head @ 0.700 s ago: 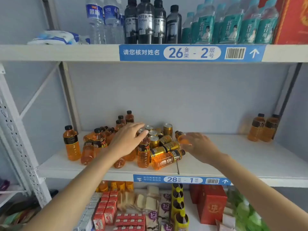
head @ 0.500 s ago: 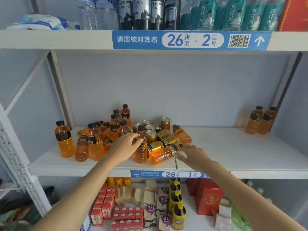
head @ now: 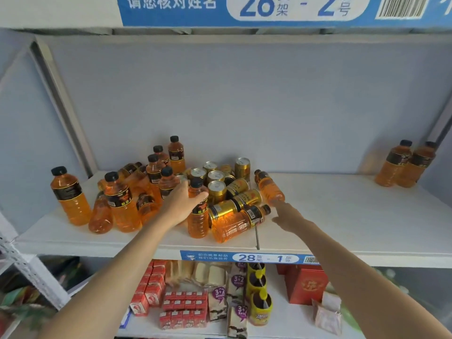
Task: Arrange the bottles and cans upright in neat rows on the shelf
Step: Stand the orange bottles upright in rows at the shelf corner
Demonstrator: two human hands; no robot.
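Note:
A jumble of orange drink bottles and gold cans [head: 216, 189] fills the left half of the white shelf [head: 342, 216]; some stand, some lie down. My left hand [head: 181, 204] grips an upright orange bottle [head: 198, 217] at the front of the pile, thumb across its shoulder. My right hand [head: 289, 216] is open, fingers stretched out, with the fingertips at the base of a toppled orange bottle [head: 269, 189]. Another bottle [head: 234, 223] lies on its side at the front, next to lying cans [head: 247, 199]. Two bottles [head: 403, 167] stand upright at the far right.
A lone upright bottle [head: 69, 196] stands at the shelf's left end by a slanted metal post [head: 63, 106]. The shelf below holds red cartons [head: 151, 287], yellow cups [head: 259, 302] and a red box [head: 305, 285]. A blue label strip [head: 244, 257] runs along the front edge.
The view has dropped and moved closer to the shelf. My right hand has stretched forward to the toppled bottle. My left hand has closed round the upright front bottle.

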